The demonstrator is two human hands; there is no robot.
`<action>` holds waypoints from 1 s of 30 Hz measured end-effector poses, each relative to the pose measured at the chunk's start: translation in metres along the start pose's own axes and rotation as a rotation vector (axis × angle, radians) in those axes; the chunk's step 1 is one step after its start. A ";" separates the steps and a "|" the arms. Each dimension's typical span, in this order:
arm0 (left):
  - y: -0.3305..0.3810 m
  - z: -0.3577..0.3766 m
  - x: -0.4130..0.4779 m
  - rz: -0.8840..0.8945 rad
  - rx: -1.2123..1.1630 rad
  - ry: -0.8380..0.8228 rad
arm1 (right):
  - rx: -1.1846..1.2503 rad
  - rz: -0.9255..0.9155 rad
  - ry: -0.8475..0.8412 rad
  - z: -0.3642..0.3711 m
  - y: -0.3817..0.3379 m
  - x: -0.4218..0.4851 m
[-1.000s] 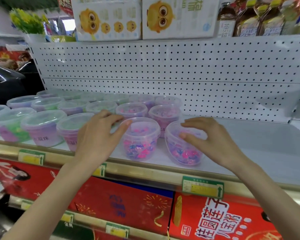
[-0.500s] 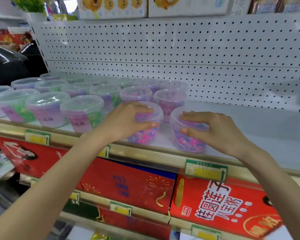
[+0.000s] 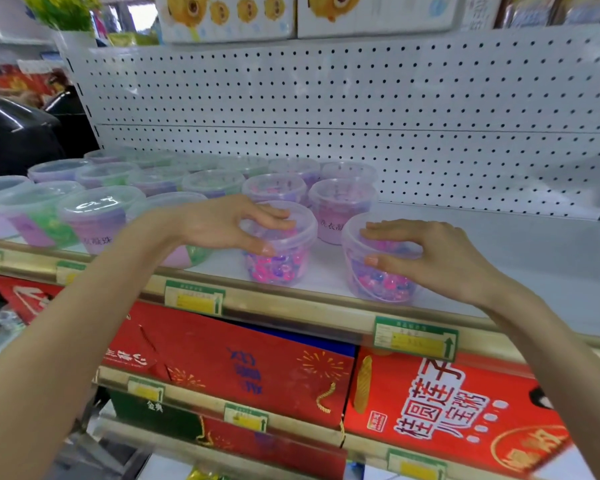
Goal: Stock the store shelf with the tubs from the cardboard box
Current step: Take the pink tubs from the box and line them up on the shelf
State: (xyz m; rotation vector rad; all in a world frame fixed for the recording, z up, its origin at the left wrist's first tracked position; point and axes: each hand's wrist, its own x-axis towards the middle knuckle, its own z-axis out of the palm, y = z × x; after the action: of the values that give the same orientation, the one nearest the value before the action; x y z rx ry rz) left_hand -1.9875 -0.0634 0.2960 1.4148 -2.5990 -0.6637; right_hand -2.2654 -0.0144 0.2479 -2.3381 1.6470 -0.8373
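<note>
Tubs (image 3: 278,269) above red "桂圆莲子八宝粥" carton (image 3: 447,410)

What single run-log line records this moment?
left hand: grips left tub | right hand: grips right tub | both: upright on shelf, apart

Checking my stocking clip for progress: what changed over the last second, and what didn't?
The left hand moved right from the side of the left front tub onto its lid and now grips it, thumb on the front wall. The right hand kept its hold on the right front tub. Both tubs and the rows behind stayed on the shelf.
</note>
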 end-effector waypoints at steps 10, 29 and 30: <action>0.020 0.047 0.017 -0.077 0.380 0.484 | -0.222 0.094 0.085 0.012 -0.017 0.014; -0.021 0.005 0.016 0.151 0.267 0.122 | -0.337 0.352 -0.001 0.013 -0.045 0.027; -0.025 0.000 0.014 0.178 0.261 0.070 | -0.356 0.358 -0.025 0.013 -0.048 0.029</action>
State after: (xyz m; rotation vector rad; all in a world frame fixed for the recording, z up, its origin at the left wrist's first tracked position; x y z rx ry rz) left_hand -1.9755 -0.0865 0.2843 1.2196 -2.7918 -0.2555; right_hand -2.2126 -0.0254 0.2679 -2.1325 2.2666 -0.4734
